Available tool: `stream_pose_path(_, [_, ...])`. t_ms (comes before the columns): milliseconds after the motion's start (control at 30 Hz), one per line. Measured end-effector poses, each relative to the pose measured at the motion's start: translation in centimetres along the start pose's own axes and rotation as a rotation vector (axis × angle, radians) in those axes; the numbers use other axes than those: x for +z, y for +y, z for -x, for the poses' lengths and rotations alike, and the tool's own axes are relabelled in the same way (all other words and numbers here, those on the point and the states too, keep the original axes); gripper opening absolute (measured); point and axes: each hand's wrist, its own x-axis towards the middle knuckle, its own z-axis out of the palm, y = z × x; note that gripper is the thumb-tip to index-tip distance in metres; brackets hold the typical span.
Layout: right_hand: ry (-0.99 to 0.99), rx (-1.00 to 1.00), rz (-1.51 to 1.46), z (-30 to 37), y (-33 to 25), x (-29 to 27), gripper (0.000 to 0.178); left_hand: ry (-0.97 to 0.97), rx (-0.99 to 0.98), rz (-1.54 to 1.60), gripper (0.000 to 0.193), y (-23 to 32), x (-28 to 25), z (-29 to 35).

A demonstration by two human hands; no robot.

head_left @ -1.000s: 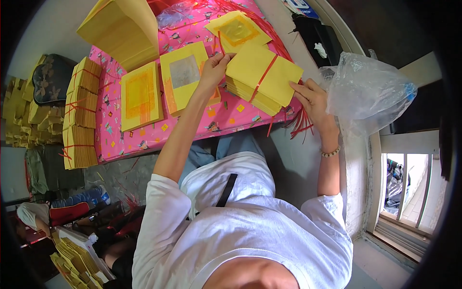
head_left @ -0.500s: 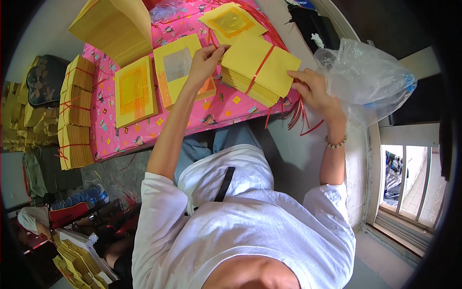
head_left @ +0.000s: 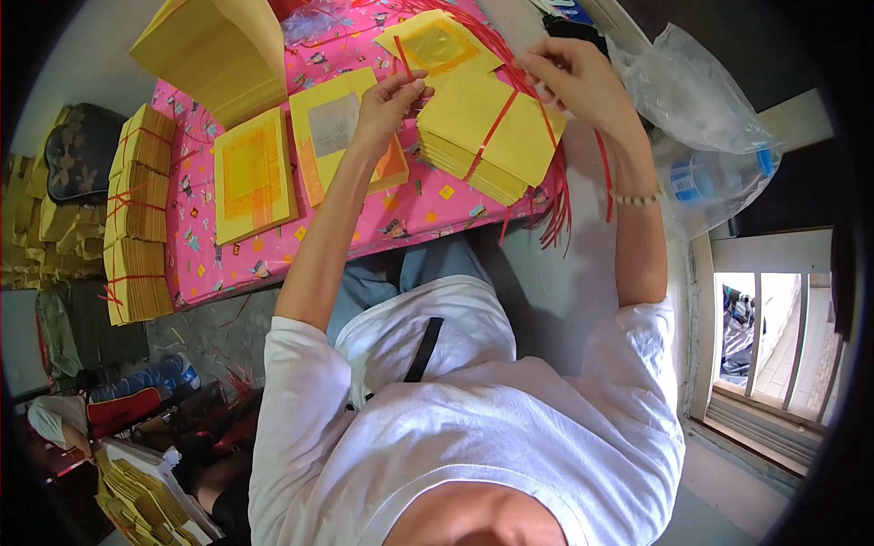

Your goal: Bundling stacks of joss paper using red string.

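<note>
A yellow paper stack [head_left: 487,114] lies near the pink table's right front edge, a red strip [head_left: 492,136] wrapped across it. At its left corner my left hand [head_left: 387,109] is closed, thumb against fingers, with a thin red strip [head_left: 401,56] rising from the fingertips. Raised above its right far corner, my right hand [head_left: 581,84] pinches another red strip [head_left: 544,107]; a red length [head_left: 604,173] hangs below that wrist. Left of the stack are two paper piles, one with a silver square [head_left: 333,126], one with an orange-gold square [head_left: 255,177].
Tied yellow bundles [head_left: 138,218] line the table's left edge. A tall yellow stack [head_left: 218,59] stands behind. Loose red strips [head_left: 473,27] lie at the back right. A clear plastic bag [head_left: 706,118] hangs right. Another person [head_left: 64,420] is at lower left.
My right hand has left the stack's right side and moved up and away, now with a red strip in its fingers. My left hand has stayed near the stack's left corner.
</note>
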Motion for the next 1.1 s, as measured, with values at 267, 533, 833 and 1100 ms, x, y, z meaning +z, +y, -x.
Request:
stream_pose_path(267, [-0.366, 0.251, -0.229, -4.2, 2.4, 3.0, 0.025, -0.021, 0.003, -0.023, 0.028, 0.2, 0.4, -0.4])
stream_pose_path(533, [-0.384, 0.203, -0.461, -4.3, 3.3, 3.4, 0.031, -0.161, -0.023, 0.019, 0.032, 0.3, 0.1, -0.2])
stream_pose_path(833, [-0.039, -0.316, 0.419, 0.5, 0.3, 8.7, 0.048, -0.136, 0.016, 0.035, 0.032, -0.2, -0.5, 1.1])
stream_pose_path(1100, [-0.008, -0.365, 0.538, 0.6, 0.8, 9.9, 0.034, -0.214, -0.014, 0.002, 0.031, -1.3, -1.4, 0.2])
